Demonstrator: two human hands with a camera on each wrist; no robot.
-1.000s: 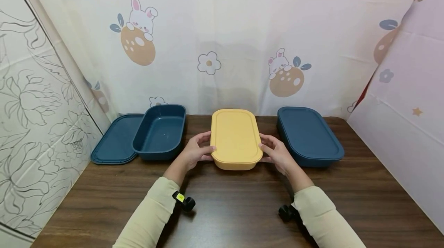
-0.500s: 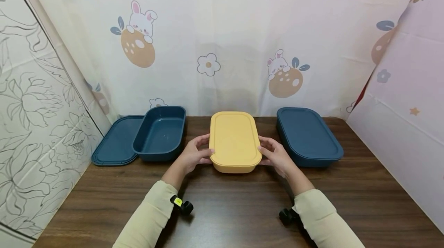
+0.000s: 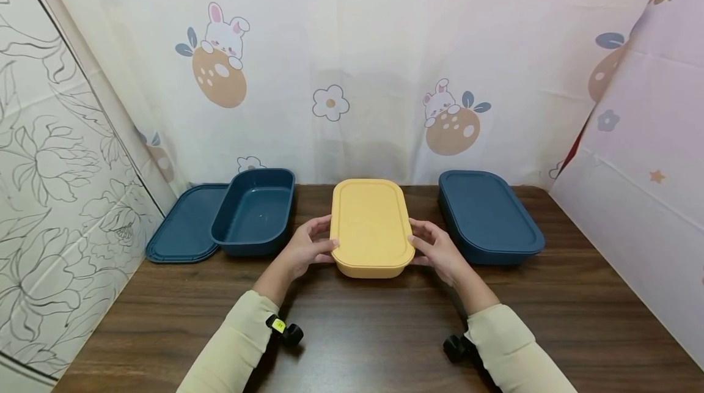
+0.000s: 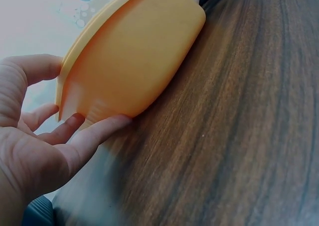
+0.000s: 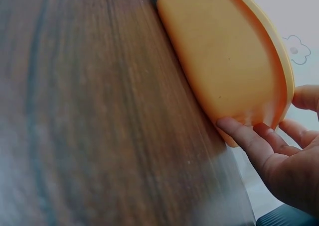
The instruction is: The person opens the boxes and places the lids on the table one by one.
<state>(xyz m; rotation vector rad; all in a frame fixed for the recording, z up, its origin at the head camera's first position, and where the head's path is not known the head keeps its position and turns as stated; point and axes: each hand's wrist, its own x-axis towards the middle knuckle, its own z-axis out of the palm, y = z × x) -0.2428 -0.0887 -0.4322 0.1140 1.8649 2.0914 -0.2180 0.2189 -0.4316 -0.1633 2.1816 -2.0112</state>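
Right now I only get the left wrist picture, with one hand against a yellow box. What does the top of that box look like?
Observer: The head view shows a flat yellow lid with rounded corners and a line running round just inside its edge, on the yellow box.
Visitor: Nice. Is anything over on the right?
Observer: Yes, past the right hand there is a closed blue box.
Visitor: And on the left?
Observer: An open blue box, with a loose blue lid lying beside it.
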